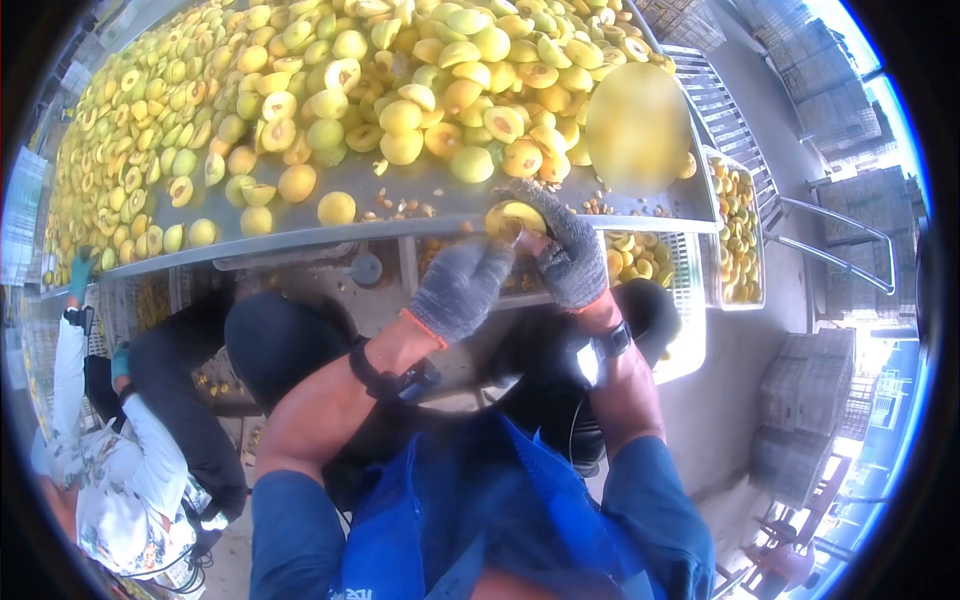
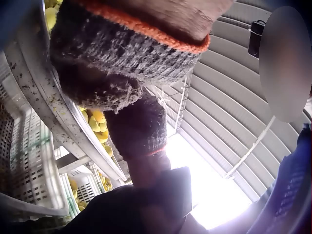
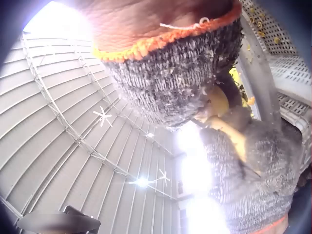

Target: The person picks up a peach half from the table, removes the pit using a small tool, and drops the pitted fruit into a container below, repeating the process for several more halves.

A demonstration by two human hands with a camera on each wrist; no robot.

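Observation:
In the head view my gloved right hand [image 1: 577, 255] holds a halved yellow peach [image 1: 515, 217], cut face up, near the table's front edge. My left hand [image 1: 462, 283], in a matching grey knit glove with an orange cuff, meets it from the left, fingers curled at the fruit. A slim tool [image 1: 519, 238] shows between the hands; I cannot tell its kind. In the right wrist view the left hand [image 3: 261, 170] is close below the right hand [image 3: 170, 78]. Gloves hide most of the fruit in the left wrist view.
A large heap of halved peaches [image 1: 400, 60] covers the metal table [image 1: 290, 240], with loose pits [image 1: 400, 207] near its front rim. White crates of fruit [image 1: 690, 300] stand below and a crate [image 1: 738, 235] at right. Another person [image 1: 120, 460] works at left.

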